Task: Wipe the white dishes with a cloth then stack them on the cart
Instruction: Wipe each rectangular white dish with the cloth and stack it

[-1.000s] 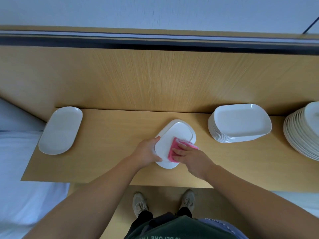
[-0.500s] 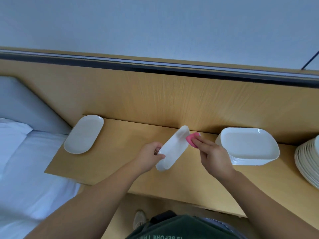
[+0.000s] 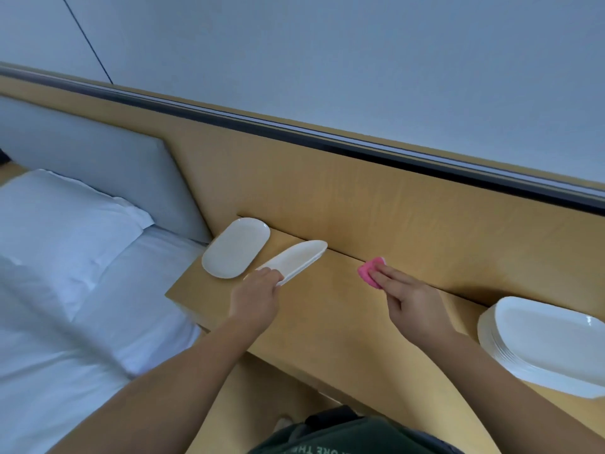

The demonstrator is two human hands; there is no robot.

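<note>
My left hand [image 3: 257, 296] grips the near end of a white oblong dish [image 3: 296, 261], held tilted just above the wooden shelf [image 3: 330, 309]. To its left a second white dish [image 3: 235, 248] lies flat at the shelf's left end. My right hand [image 3: 406, 298] holds a pink cloth [image 3: 368, 271] under straight fingers, apart from the dish, above the shelf's middle. A stack of several white dishes [image 3: 543, 345] sits at the right.
A wooden back panel [image 3: 376, 204] with a dark rail rises behind the shelf. A bed with white sheets and a pillow [image 3: 62, 224] lies directly left of the shelf. The floor shows below the shelf's front edge.
My left hand has lifted the dish off the shelf and carried it left toward the flat dish. The cloth came off the dish with my right hand. My view swung left.
</note>
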